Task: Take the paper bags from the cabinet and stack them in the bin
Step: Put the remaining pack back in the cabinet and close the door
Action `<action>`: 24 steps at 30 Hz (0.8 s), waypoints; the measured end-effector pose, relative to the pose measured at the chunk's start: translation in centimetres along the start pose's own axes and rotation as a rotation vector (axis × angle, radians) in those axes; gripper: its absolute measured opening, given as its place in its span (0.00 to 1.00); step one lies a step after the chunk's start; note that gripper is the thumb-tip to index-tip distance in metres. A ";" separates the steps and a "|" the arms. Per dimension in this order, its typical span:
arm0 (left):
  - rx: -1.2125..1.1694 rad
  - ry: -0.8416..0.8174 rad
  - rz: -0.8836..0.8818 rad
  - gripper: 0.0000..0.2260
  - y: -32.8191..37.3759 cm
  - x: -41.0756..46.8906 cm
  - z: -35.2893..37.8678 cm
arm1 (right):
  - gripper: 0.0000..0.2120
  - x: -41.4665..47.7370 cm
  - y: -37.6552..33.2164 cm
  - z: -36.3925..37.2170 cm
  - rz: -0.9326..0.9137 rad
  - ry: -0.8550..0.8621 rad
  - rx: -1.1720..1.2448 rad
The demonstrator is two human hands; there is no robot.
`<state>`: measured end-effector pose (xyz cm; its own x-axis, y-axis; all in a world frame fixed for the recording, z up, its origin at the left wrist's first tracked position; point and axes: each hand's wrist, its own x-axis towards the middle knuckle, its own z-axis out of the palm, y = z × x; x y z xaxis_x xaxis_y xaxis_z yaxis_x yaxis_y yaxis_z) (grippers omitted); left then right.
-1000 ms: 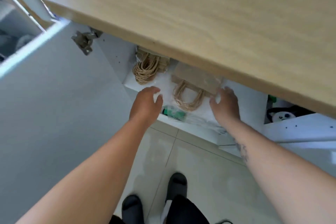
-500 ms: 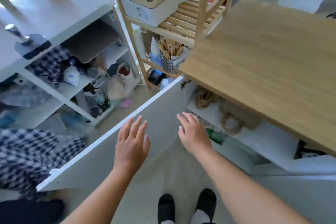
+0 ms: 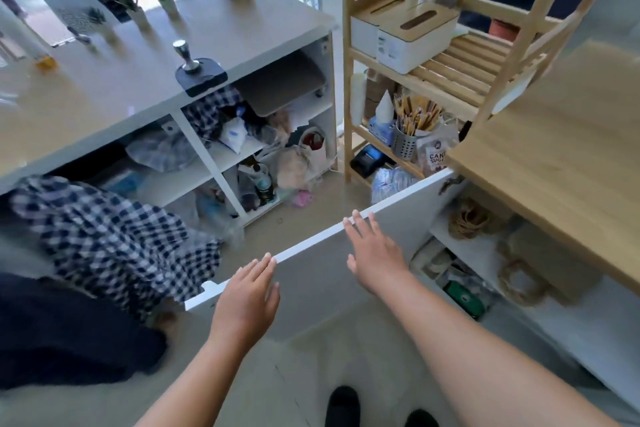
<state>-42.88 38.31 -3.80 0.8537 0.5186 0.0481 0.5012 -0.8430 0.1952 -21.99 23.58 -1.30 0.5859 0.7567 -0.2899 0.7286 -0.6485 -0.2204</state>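
Note:
Brown paper bags with twine handles lie on a white shelf inside the open cabinet, under the wooden countertop at the right. A second bundle of twine handles sits further back on the same shelf. The white cabinet door stands open towards me. My left hand hovers open in front of the door near its top edge. My right hand is open too, fingers spread at the door's top edge. Both hands hold nothing. No bin is in view.
A person in a checked shirt crouches at the left. Behind stands a white counter with cluttered shelves below. A wooden rack holds white boxes and a utensil cup. A green packet lies on the cabinet's lower level.
Both hands have left the paper bags in the cabinet and pulled back, empty, to the open door. My view has lifted from the shelf towards the room.

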 end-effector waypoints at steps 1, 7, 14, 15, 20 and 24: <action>-0.034 0.000 -0.013 0.19 0.0 0.1 -0.2 | 0.34 -0.1 0.0 0.0 -0.003 -0.002 -0.012; -0.085 0.051 0.048 0.18 0.8 -1.3 -1.3 | 0.35 -1.3 0.5 0.0 -0.028 -0.036 -0.076; -0.109 0.006 0.122 0.18 4.4 -5.5 -0.9 | 0.33 -4.5 2.5 0.7 -0.053 -0.030 -0.093; -0.101 -0.015 0.156 0.18 4.9 -6.1 -1.0 | 0.34 -5.2 3.0 0.9 -0.051 -0.029 -0.090; -0.032 -0.088 0.403 0.18 7.2 -8.1 -1.1 | 0.33 -9.2 5.2 0.4 0.019 -0.086 0.026; -0.016 -0.145 0.596 0.18 9.7 -9.0 -1.1 | 0.31 -13.0 7.0 0.1 0.061 -0.064 0.107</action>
<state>-45.86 25.66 -1.24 0.9975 -0.0671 0.0201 -0.0697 -0.9793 0.1902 -24.57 9.23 0.82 0.6020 0.7110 -0.3634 0.6481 -0.7009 -0.2979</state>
